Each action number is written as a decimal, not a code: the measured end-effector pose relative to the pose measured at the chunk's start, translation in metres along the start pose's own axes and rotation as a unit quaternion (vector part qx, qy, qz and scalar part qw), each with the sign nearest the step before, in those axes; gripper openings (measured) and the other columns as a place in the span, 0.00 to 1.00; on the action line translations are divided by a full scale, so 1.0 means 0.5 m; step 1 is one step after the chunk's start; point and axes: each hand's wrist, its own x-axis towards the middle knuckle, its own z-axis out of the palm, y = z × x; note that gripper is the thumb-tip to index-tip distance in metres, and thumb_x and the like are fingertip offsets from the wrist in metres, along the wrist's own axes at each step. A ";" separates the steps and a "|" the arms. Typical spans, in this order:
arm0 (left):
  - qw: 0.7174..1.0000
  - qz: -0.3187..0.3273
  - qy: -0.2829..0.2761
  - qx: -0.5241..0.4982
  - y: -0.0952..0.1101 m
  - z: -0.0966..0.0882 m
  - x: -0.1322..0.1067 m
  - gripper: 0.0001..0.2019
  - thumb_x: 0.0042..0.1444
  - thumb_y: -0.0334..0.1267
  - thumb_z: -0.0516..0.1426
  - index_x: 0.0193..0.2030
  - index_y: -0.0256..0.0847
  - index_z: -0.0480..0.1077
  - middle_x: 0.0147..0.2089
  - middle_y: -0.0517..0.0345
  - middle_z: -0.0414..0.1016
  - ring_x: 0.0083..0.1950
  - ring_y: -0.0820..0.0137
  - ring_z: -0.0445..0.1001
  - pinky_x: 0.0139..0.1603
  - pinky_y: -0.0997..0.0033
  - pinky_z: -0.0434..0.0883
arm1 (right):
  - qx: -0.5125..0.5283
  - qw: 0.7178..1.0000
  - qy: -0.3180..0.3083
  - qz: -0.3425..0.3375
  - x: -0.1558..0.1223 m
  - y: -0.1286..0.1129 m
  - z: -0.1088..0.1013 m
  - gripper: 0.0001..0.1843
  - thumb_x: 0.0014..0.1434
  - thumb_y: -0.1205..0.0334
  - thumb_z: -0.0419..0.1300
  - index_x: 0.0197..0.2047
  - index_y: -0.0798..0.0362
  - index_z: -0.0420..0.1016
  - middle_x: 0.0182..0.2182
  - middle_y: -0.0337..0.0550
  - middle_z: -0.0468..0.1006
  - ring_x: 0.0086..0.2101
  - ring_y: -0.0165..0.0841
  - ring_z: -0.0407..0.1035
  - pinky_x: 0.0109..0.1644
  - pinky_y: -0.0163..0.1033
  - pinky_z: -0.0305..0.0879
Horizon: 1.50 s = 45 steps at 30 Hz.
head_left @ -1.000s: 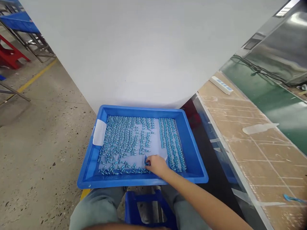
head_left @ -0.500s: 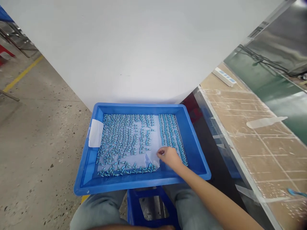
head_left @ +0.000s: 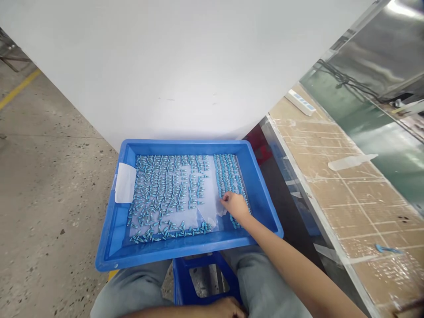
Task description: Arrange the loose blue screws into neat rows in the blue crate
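White panel (head_left: pixel 185 66) just beyond the blue tray (head_left: pixel 261 198); speckled floor (head_left: pixel 56 185) off to the tray's left, taped brown bench top (head_left: pixel 364 190) along its right. Inside the tray, pale sheet (head_left: pixel 208 194) under small blue parts (head_left: pixel 157 181): dense block at left, straighter columns at right, looser scatter along the near wall. Below the near rim, grey trouser legs (head_left: pixel 132 291); between them, left hand (head_left: pixel 228 308), partly cut off, grip impossible to tell. Right hand (head_left: pixel 236 205) at the tray's right-hand columns, thumb and finger pinched together; cannot tell whether around a part. Parts slim, light blue, too small for finer detail.
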 end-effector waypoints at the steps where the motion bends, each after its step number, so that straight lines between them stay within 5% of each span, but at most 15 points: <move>1: 1.000 -0.002 0.006 0.000 0.002 0.002 -0.002 0.42 0.27 0.86 0.50 0.17 0.41 0.55 0.20 0.64 0.49 0.28 0.73 0.56 0.30 0.71 0.59 | -0.002 1.000 0.000 0.000 0.002 0.001 0.001 0.07 0.61 0.58 0.61 0.35 0.52 0.78 0.30 0.42 0.80 0.34 0.32 0.73 0.37 0.33 0.58; 9: 0.999 -0.039 0.038 0.005 -0.021 0.016 -0.012 0.36 0.37 0.78 0.59 0.21 0.41 0.62 0.24 0.64 0.51 0.31 0.73 0.58 0.34 0.71 0.60 | -0.004 1.000 -0.014 -0.001 -0.016 -0.015 -0.011 0.14 0.64 0.52 0.58 0.37 0.53 0.78 0.31 0.47 0.80 0.36 0.35 0.74 0.38 0.34 0.59; 14: 0.996 -0.070 0.054 0.010 -0.034 0.024 -0.009 0.32 0.38 0.73 0.62 0.24 0.41 0.67 0.25 0.63 0.56 0.31 0.71 0.60 0.33 0.70 0.62 | 0.036 0.993 -0.100 -0.056 -0.073 -0.051 0.015 0.12 0.56 0.51 0.67 0.34 0.51 0.79 0.31 0.41 0.81 0.34 0.31 0.75 0.37 0.32 0.62; 20: 0.994 -0.082 0.071 0.006 -0.028 0.028 -0.014 0.27 0.41 0.65 0.65 0.25 0.41 0.69 0.24 0.64 0.57 0.30 0.71 0.61 0.33 0.70 0.63 | 0.061 0.978 -0.178 -0.095 -0.090 -0.079 0.068 0.11 0.47 0.56 0.72 0.33 0.52 0.81 0.31 0.41 0.82 0.34 0.32 0.76 0.38 0.32 0.66; 28: 0.985 -0.140 0.099 0.029 -0.013 0.032 -0.010 0.23 0.42 0.61 0.65 0.31 0.41 0.74 0.28 0.62 0.61 0.33 0.69 0.62 0.36 0.68 0.64 | 0.095 0.969 -0.214 -0.076 -0.084 -0.070 0.061 0.06 0.52 0.61 0.65 0.32 0.52 0.83 0.23 0.37 0.80 0.25 0.29 0.73 0.33 0.30 0.66; 37: 0.990 -0.116 0.085 0.000 -0.010 0.039 -0.022 0.15 0.47 0.51 0.64 0.33 0.41 0.74 0.27 0.64 0.61 0.33 0.70 0.62 0.36 0.69 0.64 | 0.104 0.989 -0.104 -0.019 -0.042 0.006 -0.010 0.10 0.57 0.60 0.60 0.35 0.52 0.84 0.26 0.38 0.81 0.26 0.28 0.74 0.36 0.30 0.66; 41: 0.977 -0.189 0.091 0.024 -0.004 0.042 -0.025 0.14 0.46 0.48 0.64 0.35 0.40 0.75 0.29 0.63 0.64 0.33 0.70 0.64 0.38 0.69 0.65 | 0.082 0.995 -0.052 -0.010 -0.021 0.019 -0.006 0.10 0.56 0.63 0.61 0.36 0.52 0.84 0.30 0.40 0.83 0.32 0.32 0.77 0.39 0.31 0.66; 45: 0.976 -0.194 0.094 0.022 -0.001 0.041 -0.027 0.17 0.45 0.46 0.65 0.40 0.39 0.77 0.34 0.61 0.68 0.36 0.68 0.66 0.40 0.68 0.66 | 0.059 0.998 -0.027 -0.015 -0.012 0.019 0.010 0.09 0.55 0.64 0.61 0.34 0.51 0.84 0.33 0.41 0.84 0.37 0.34 0.78 0.40 0.32 0.65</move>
